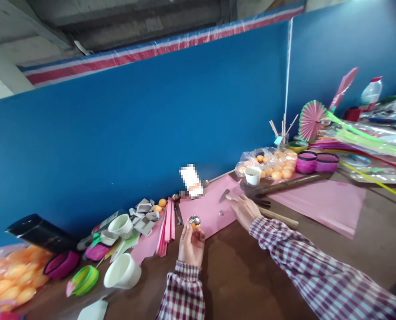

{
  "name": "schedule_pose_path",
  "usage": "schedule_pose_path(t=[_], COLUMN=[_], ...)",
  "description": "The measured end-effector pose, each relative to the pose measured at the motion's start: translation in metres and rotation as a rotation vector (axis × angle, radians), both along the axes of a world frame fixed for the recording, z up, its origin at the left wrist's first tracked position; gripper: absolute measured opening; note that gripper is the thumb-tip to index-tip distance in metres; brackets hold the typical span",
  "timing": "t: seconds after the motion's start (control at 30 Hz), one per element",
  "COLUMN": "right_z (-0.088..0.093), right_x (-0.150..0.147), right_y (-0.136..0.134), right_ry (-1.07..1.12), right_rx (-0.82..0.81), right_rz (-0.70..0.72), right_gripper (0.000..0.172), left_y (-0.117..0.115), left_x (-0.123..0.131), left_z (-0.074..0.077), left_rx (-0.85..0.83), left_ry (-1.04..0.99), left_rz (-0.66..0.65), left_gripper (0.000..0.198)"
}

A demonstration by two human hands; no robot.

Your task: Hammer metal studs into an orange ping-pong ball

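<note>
An orange ball (pixel 195 221) with a shiny silver cap on its top sits in the fingers of my left hand (pixel 191 244), just over the front edge of a pink sheet (pixel 214 195). My right hand (pixel 245 212) is closed around the wooden handle of a hammer (pixel 224 195). Its dark head points left above the sheet, and a wooden handle shows again to the right of my wrist. Small silvery pieces (pixel 221 213) lie on the paper between my hands.
White cups (pixel 122 271), pink paper strips (pixel 166 231) and grey card pieces (pixel 146 218) lie to the left. Bags of orange balls (pixel 278 166) are on both sides. A dark wooden stick (pixel 294 183) lies at right. A blue partition (pixel 151 120) rises behind the table.
</note>
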State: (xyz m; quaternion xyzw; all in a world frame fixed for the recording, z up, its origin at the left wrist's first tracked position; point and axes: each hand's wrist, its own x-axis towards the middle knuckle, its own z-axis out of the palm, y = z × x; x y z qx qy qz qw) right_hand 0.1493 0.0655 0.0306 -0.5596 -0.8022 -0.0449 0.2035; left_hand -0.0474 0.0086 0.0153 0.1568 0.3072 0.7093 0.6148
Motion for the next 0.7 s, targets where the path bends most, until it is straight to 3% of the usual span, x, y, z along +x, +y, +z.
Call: schedule_pose_path(t=[0.07,0.13,0.43,0.7], right_z=[-0.005,-0.010,-0.014,-0.019], right_x=[-0.007,-0.014,-0.011,-0.010], right_y=[0.001,0.004,0.006,0.009], right_ry=[0.059,0.082,0.138,0.183], right_rx=[-0.030,-0.071,-0.084,-0.037], right_rz=[0.136,0.176,0.204,0.152], right_gripper=[0.027,0.025,0.019,0.025], left_y=[-0.001,-0.002,-0.004,-0.003], left_x=[0.003,0.007,0.010,0.009], left_z=[-0.001,-0.001,0.001,0.000], left_rx=[0.009,0.009,-0.028,-0.032], left_ry=[0.032,0.068,0.106,0.090], left_rz=[-0.008,-0.024,-0.085,-0.079], left_gripper=[0.019,0.025,0.033,0.032])
